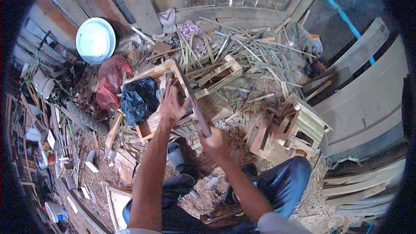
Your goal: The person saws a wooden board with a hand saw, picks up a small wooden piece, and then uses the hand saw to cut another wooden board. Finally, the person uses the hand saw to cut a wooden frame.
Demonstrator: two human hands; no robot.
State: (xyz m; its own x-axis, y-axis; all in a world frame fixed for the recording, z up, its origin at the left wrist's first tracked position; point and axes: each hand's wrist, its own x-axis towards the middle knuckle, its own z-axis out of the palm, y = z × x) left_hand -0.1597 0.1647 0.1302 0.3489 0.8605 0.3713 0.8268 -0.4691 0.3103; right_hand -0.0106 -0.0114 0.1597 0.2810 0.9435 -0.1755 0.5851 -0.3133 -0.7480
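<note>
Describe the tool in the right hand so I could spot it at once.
Start at the pale wooden frame in the middle of the picture, where the left hand rests. The right hand grips a tool slanting across that frame: long, straight and dark, unlike the pale slats around it.

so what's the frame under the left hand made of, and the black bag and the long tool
Frame: pale bare wood, unpainted, built of sawn slats like the scraps around it; the left hand lies flat on it. Black bag: thin plastic, going by crinkles and shine. Long tool in the right hand: dark, dull, perhaps metal; too blurred to be sure.
</note>
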